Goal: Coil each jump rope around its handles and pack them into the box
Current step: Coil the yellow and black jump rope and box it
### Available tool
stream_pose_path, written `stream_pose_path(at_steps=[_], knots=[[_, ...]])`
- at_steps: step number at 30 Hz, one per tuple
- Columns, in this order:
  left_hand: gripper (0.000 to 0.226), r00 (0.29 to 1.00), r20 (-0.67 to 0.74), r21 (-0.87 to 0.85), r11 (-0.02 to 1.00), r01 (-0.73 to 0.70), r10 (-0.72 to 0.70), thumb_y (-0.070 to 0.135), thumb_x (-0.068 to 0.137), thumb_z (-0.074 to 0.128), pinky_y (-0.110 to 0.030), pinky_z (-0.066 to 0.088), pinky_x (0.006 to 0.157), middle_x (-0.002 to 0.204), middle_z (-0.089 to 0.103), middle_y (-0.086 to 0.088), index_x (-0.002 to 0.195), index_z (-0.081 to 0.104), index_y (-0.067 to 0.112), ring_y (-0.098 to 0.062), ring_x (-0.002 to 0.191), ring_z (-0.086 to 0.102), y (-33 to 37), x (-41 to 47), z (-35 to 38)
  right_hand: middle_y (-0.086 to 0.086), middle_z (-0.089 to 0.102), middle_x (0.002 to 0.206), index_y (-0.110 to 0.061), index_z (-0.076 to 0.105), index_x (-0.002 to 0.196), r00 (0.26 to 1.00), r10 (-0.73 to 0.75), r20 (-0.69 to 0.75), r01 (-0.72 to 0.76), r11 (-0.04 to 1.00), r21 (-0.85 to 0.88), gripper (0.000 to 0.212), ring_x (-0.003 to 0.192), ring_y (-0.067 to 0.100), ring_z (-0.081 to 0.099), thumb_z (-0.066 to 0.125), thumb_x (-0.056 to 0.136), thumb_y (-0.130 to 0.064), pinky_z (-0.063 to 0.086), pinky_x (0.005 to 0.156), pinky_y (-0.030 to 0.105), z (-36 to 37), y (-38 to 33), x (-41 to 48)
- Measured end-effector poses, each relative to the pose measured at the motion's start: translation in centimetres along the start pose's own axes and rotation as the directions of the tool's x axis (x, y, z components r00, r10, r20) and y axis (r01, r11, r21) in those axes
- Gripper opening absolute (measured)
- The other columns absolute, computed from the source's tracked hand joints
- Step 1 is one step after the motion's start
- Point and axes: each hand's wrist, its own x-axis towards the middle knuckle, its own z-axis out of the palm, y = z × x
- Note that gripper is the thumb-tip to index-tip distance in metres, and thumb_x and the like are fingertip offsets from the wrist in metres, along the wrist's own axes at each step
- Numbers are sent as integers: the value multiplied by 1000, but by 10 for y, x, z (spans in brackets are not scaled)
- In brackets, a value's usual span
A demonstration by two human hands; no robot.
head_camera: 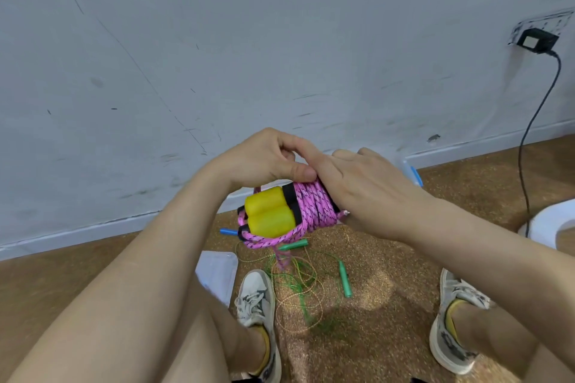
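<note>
Legs (199, 342) apart, left hand (264, 158), right hand (367, 193) around pink rope bundle (311, 205), mid-air

A: Bright or dim?
B: Bright and even. The light is soft and seems to come from above, with no glare on the wall (217, 40). Shadows on the floor (404, 242) are faint and soft-edged.
A: Sharp?
B: The pink rope (314, 205) is crisp — the green cord (295, 289) below is softer. The wide lens bows the skirting board (77, 232), and the forearms (124, 274) balloon at the bottom edge.
</note>
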Motion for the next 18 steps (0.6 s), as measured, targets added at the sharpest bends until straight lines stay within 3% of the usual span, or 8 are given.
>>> stream_pose_path(at_steps=[3,5,8,10,13,15,17,18], knots=[[21,999,-8,-100,994,39,-40,28,61,84,-26,34,58,67,58,-10,68,72,13,-17,59,47,-1,1,1,6,60,88,-24,6,147,1000,-20,-16,23,964,265,100,79,31,57,70,69,-20,44,60,39,-10,-4,3],[26,996,3,-275,958,88,-90,21,75,74,-22,35,50,54,56,-8,63,64,1,-15,47,46,3,3,9,4,62,95,-28,21,145,995,-38,-89,69,928,366,86,85,30,59,65,70,-25,49,65,41,-13,-5,3],[36,970,31,-497,838,224,-241,23,84,59,-21,46,52,49,57,-2,52,63,8,-12,50,53,1,13,19,-2,68,109,-28,48,137,981,122,-148,-16,823,568,72,98,19,64,74,71,-25,52,79,34,-14,-1,2],[38,951,20,-578,772,264,-310,14,99,43,-18,43,44,48,53,2,63,54,10,-8,44,50,-4,18,23,-11,68,99,-31,57,125,949,283,-138,-105,699,707,59,89,8,65,71,69,-23,51,78,28,-11,0,3],[40,967,-7,-409,883,231,-256,14,102,27,-16,13,39,43,32,8,63,36,16,-5,37,23,2,13,31,-13,63,73,-28,60,111,835,541,-104,-278,576,769,45,64,1,57,66,66,-25,45,59,18,-11,3,9],[41,981,-29,-217,959,181,-191,27,103,32,-21,12,40,46,27,6,63,40,17,-8,41,17,10,6,34,-12,60,69,-25,61,102,723,690,-27,-395,445,804,36,56,0,52,68,68,-16,39,52,14,-10,11,14],[42,990,-60,-8,991,131,-131,36,102,37,-23,19,42,47,32,6,66,47,17,-10,43,23,16,1,32,-8,59,71,-21,61,96,622,779,82,-469,287,835,29,57,7,51,68,69,-15,39,52,21,-10,22,15],[41,992,-96,141,985,99,-86,38,100,41,-24,24,45,48,36,8,66,51,17,-9,43,29,17,-2,29,-5,59,72,-20,59,96,600,792,109,-512,276,813,28,60,13,51,67,70,-16,39,53,26,-9,26,15]])
